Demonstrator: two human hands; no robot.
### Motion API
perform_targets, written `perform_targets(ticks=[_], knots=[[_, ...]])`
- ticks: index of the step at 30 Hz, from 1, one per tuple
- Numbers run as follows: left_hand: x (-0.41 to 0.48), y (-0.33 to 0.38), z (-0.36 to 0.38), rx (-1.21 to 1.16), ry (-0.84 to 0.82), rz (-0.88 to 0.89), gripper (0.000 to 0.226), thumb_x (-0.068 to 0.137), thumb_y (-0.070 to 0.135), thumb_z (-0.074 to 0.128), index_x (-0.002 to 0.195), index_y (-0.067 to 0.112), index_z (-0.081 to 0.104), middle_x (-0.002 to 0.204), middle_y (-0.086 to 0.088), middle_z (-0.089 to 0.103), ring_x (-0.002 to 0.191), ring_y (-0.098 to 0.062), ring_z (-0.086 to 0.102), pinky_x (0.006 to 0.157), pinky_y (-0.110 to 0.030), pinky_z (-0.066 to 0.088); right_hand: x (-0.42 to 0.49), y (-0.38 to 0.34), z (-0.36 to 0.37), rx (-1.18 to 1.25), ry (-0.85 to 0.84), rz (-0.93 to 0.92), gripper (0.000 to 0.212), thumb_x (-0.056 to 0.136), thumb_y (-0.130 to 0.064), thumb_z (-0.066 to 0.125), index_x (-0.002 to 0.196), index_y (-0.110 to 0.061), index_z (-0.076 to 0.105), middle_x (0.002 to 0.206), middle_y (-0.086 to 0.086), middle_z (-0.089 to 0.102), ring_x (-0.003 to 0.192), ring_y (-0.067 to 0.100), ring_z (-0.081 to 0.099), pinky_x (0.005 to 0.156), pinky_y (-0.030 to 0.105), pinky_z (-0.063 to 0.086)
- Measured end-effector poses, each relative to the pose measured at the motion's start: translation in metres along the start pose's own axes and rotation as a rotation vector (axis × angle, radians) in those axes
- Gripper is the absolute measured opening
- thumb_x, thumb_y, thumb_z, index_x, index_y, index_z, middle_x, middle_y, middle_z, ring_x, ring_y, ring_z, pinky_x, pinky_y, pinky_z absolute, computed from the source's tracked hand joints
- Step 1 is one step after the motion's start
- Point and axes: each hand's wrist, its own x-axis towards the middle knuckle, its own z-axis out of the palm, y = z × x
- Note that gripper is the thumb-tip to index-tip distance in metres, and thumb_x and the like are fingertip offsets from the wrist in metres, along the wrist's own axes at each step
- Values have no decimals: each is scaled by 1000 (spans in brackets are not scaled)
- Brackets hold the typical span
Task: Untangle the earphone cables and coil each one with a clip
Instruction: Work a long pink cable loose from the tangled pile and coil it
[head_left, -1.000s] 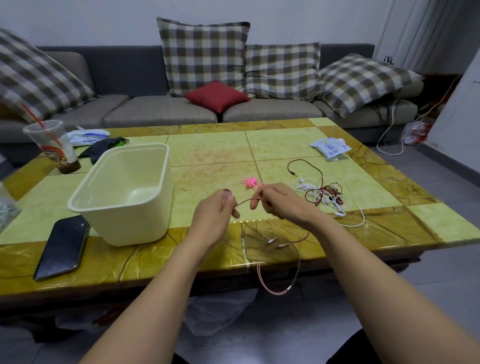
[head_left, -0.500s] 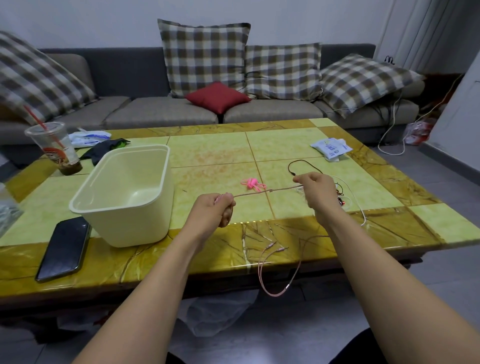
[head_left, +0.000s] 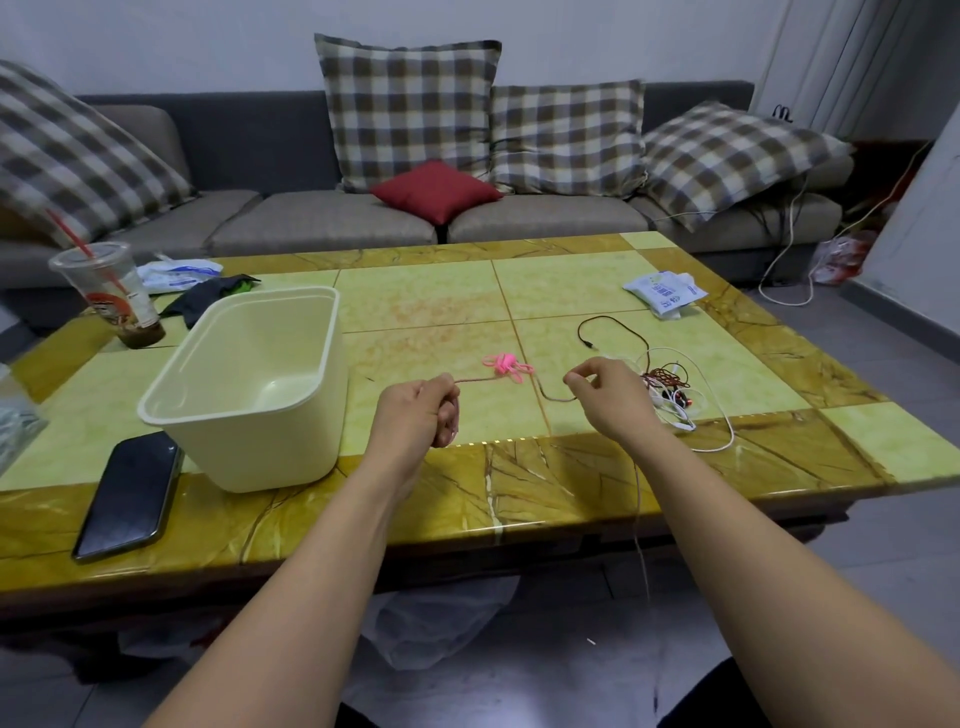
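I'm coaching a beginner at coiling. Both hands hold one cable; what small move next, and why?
Probably carry the right hand to the left hand, laying a first loop: the cable sags between them, its rest trails off the table, and pink clips lie just beyond.

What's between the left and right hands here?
In the head view, a pinkish cable runs from the left hand to the right hand, sagging midway; a pink clip lies on the table just beyond it.

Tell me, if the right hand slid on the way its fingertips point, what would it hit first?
Probably the pink clip, lying on the table just left of the right hand. Height is hard to judge: if the hand rides above the tabletop, it might pass over the clip.
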Motion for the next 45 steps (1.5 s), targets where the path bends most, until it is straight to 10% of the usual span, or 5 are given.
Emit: perform_targets(ticks=[8, 11, 29, 38, 45], knots=[[-2, 6, 10, -14, -53, 22, 28, 99, 18, 50, 76, 7, 59, 45, 4, 42, 44, -13, 40, 47, -22, 36, -26, -49, -8, 532, -461, -276, 37, 103, -37, 43, 127, -13, 58, 111, 3, 68, 99, 15, 66, 93, 28, 49], [-3, 8, 8, -50, -70, 12, 29, 100, 18, 49, 74, 7, 57, 45, 4, 39, 42, -13, 37, 47, -22, 36, -34, -52, -16, 500, -671, -264, 29, 101, -33, 49, 102, -9, 65, 65, -2, 55, 56, 11, 49, 57, 24, 45], [-10, 19, 17, -730, -224, -83, 27, 102, 23, 40, 85, 7, 54, 90, -17, 74, 81, -21, 73, 87, -34, 57, -39, -49, 4, 339, -536, -311, 29, 103, -21, 45, 98, -5, 68, 63, -4, 44, 49, 2, 37, 45, 17, 30], [-3, -1, 10, 496, -8, 327, 39, 103, 37, 37, 87, 16, 66, 84, 7, 71, 88, 4, 61, 76, -12, 41, -43, -59, -12, 263, -519, -447, 25, 93, -16, 54, 74, -11, 70, 61, -15, 51, 61, 8, 41, 63, 29, 35], [-15, 8, 21, 61, -363, 31, 44, 102, 40, 36, 81, 7, 56, 53, 1, 39, 53, -16, 42, 66, -30, 48, -36, -53, -19, 472, -273, -412, 23, 96, -11, 52, 77, -9, 63, 51, -18, 48, 50, 1, 36, 52, 15, 30]])
